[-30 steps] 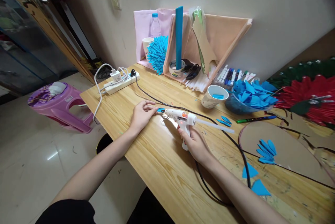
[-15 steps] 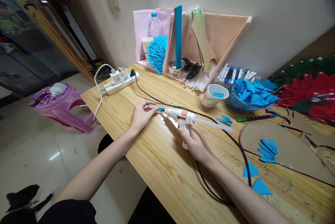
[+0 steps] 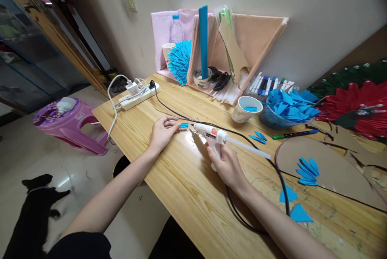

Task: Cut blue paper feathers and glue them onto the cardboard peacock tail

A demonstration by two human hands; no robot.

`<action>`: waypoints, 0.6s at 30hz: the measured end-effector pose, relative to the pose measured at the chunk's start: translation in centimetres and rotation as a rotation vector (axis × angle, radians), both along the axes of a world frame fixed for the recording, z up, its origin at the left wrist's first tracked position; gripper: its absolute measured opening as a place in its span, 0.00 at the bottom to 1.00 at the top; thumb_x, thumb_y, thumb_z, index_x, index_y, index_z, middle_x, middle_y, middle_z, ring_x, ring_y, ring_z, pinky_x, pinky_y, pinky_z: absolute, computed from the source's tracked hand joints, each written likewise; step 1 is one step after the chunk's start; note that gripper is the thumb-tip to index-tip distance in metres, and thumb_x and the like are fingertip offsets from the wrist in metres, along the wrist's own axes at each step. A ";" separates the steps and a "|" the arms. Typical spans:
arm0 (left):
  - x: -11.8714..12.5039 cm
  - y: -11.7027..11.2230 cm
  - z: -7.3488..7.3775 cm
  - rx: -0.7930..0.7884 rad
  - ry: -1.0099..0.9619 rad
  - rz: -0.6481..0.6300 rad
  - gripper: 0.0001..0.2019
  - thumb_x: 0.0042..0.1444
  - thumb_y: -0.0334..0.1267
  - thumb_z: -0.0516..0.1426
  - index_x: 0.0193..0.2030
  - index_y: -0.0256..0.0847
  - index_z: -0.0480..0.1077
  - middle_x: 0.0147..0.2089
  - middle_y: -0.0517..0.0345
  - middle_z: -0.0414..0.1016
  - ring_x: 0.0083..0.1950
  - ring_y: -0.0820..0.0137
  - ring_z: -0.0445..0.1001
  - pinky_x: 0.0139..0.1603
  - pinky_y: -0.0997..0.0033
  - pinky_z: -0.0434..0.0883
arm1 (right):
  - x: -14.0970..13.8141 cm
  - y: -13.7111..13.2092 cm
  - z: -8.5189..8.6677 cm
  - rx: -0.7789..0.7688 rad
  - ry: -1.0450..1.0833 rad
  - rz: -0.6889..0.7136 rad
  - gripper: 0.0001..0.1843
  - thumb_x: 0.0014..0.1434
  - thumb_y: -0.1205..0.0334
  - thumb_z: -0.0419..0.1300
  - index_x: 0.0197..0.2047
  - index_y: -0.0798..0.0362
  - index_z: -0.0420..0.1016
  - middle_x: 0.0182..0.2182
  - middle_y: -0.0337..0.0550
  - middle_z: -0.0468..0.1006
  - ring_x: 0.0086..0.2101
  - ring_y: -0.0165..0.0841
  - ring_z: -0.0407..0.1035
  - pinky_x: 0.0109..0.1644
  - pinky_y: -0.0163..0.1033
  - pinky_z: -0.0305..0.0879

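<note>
Between the fingertips of my left hand (image 3: 163, 132) is a small blue paper piece (image 3: 184, 126), pinched just above the table. My right hand (image 3: 227, 164) is wrapped around the handle of a white glue gun (image 3: 209, 133). Its nozzle points left, a short gap from the blue piece, and a clear glue stick (image 3: 249, 147) juts from its back. Several loose blue petals (image 3: 259, 137) lie right of the gun. Farther right, a fan of blue petals (image 3: 307, 171) sits on a round cardboard piece (image 3: 332, 166).
A black cord (image 3: 181, 114) runs from the power strip (image 3: 140, 97) across the table. Behind stand a paper cup (image 3: 242, 114), a bowl of blue pieces (image 3: 272, 120) and a blue paper flower (image 3: 180, 63). A black cat (image 3: 33, 214) is on the floor near a pink stool (image 3: 72, 134).
My right hand has drawn the glue gun slightly right, so its nozzle is apart from the blue piece. My left hand keeps its pinch. The cat has come farther into view.
</note>
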State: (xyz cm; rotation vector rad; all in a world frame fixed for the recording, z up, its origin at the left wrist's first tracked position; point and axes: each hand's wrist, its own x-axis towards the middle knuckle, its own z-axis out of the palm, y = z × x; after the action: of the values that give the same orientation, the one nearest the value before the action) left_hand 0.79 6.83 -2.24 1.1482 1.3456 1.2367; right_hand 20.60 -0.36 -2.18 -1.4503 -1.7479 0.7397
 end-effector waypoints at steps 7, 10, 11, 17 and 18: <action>0.0 0.0 -0.1 0.009 0.008 -0.007 0.19 0.40 0.41 0.66 0.37 0.34 0.69 0.25 0.58 0.76 0.28 0.70 0.77 0.33 0.74 0.73 | 0.2 -0.3 0.1 -0.055 0.053 0.085 0.15 0.60 0.54 0.48 0.36 0.55 0.71 0.21 0.37 0.70 0.21 0.30 0.63 0.26 0.33 0.57; 0.0 0.0 0.0 0.013 0.022 -0.007 0.18 0.40 0.41 0.66 0.37 0.34 0.69 0.25 0.58 0.76 0.29 0.69 0.77 0.33 0.74 0.73 | 0.3 -0.3 0.1 -0.113 0.057 0.117 0.17 0.61 0.52 0.47 0.36 0.55 0.70 0.20 0.36 0.68 0.20 0.30 0.62 0.26 0.33 0.58; 0.0 -0.1 0.0 0.013 0.027 -0.008 0.18 0.41 0.40 0.66 0.37 0.34 0.69 0.25 0.58 0.76 0.29 0.69 0.78 0.33 0.74 0.73 | 0.3 -0.3 0.0 -0.121 0.060 0.118 0.18 0.62 0.51 0.46 0.36 0.54 0.70 0.21 0.36 0.68 0.20 0.30 0.63 0.26 0.33 0.58; -0.1 0.0 -0.1 0.037 0.060 -0.024 0.17 0.42 0.40 0.65 0.38 0.34 0.69 0.27 0.57 0.76 0.31 0.70 0.78 0.34 0.75 0.73 | 0.3 -0.3 -0.1 -0.123 0.072 0.113 0.17 0.60 0.51 0.47 0.33 0.54 0.70 0.21 0.37 0.68 0.22 0.31 0.64 0.26 0.33 0.60; -0.1 0.0 -0.1 0.038 0.063 -0.025 0.17 0.43 0.40 0.65 0.38 0.34 0.69 0.27 0.57 0.76 0.31 0.70 0.77 0.34 0.75 0.73 | 0.3 -0.3 -0.1 -0.123 0.074 0.112 0.17 0.60 0.51 0.47 0.32 0.54 0.69 0.20 0.36 0.68 0.22 0.31 0.65 0.26 0.33 0.60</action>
State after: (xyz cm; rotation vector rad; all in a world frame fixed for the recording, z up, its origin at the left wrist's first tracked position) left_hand 0.68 6.82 -2.38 1.2364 1.3552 1.2218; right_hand 20.87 -0.63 -2.28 -1.3953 -1.7645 0.9623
